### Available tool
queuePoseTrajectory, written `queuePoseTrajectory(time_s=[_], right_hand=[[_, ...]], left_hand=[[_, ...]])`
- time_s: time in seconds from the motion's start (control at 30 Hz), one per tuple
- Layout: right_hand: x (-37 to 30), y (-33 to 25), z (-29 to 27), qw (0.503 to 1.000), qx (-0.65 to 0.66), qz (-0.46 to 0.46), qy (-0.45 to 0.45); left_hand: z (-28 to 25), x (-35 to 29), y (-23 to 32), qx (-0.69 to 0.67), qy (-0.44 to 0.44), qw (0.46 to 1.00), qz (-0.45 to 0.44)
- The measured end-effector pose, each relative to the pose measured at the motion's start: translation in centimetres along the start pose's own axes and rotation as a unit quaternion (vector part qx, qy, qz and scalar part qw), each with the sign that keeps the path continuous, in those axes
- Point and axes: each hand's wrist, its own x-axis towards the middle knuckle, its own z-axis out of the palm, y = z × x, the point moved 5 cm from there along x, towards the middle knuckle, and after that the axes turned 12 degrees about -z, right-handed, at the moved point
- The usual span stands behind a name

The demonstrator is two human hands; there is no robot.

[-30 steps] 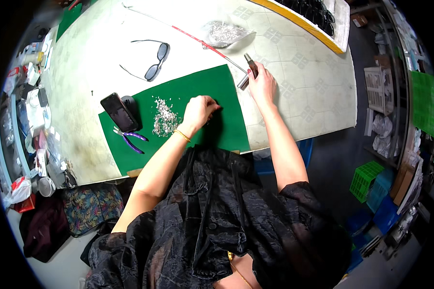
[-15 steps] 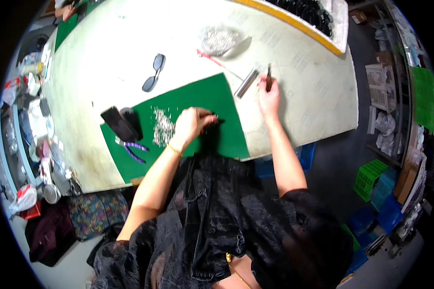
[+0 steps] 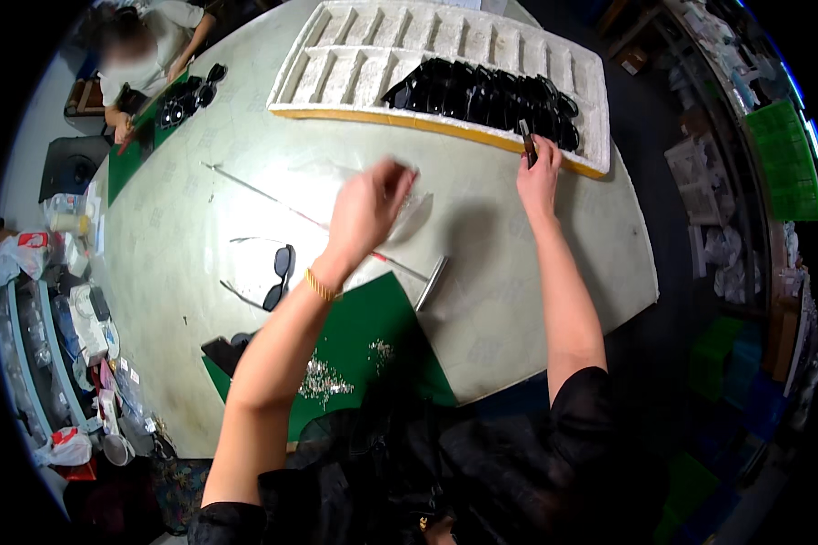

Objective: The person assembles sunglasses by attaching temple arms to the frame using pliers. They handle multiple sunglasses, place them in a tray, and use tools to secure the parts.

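Fingers: our left fingers (image 3: 393, 177) were bunched together over a clear plastic bag (image 3: 409, 204), blurred, so we could not tell whether they pinched it; our right fingers (image 3: 529, 162) were clamped on a small dark tool (image 3: 526, 141).
Left hand (image 3: 365, 211): it was raised above the table (image 3: 536, 263), a gold bracelet (image 3: 321, 286) on the wrist.
Right hand (image 3: 538, 177): it was at the near rim of the tray (image 3: 427, 64), the tool upright just beside the dark glasses (image 3: 482, 91) packed in the tray's slots.
Bag: it lay on the table under our left hand, a thin rod (image 3: 264, 195) nearby.
Mat (image 3: 364, 318): green, at the near edge, with small metal bits (image 3: 323, 381) scattered on it.
Nearby: sunglasses (image 3: 277, 277) lay left of our left arm, and a metal bar (image 3: 430, 283) lay at the mat's corner.
Far end: another person (image 3: 145, 54) sat at the table's far left.
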Motion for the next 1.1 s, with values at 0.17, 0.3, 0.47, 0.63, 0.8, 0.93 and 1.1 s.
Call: queuePoseTrajectory(time_s=[0.17,0.3,0.47,0.63,0.8,0.93,1.1], right_hand=[[1.8,0.8,1.7,0.998,-0.012,0.026,-0.064],[1.3,0.0,0.6,0.989,-0.02,0.091,-0.112],[-6.5,-4.8,-3.2,0.992,0.012,0.072,-0.107],[-12.1,-9.8,-4.9,0.984,0.079,0.106,-0.119],[-11.4,-12.7,-8.0,0.939,0.312,0.145,-0.014],[-10.1,-23.1,-12.7,0.817,0.53,0.174,-0.145],[-20.5,-32.3,-14.7,0.66,0.515,0.274,-0.473]], left_hand=[[1.6,14.8,-9.5,0.121,0.069,0.989,-0.051],[3.1,17.7,-12.5,0.219,-0.046,0.967,-0.124],[1.0,13.0,-11.4,0.281,-0.113,0.938,-0.171],[-4.9,9.2,-14.2,0.027,-0.052,0.992,-0.112],[-11.8,1.8,-2.7,-0.238,0.076,0.967,0.042],[-12.8,-10.7,1.6,-0.251,-0.067,0.965,0.015],[-11.1,-25.6,-0.6,-0.423,-0.051,0.896,-0.128]])
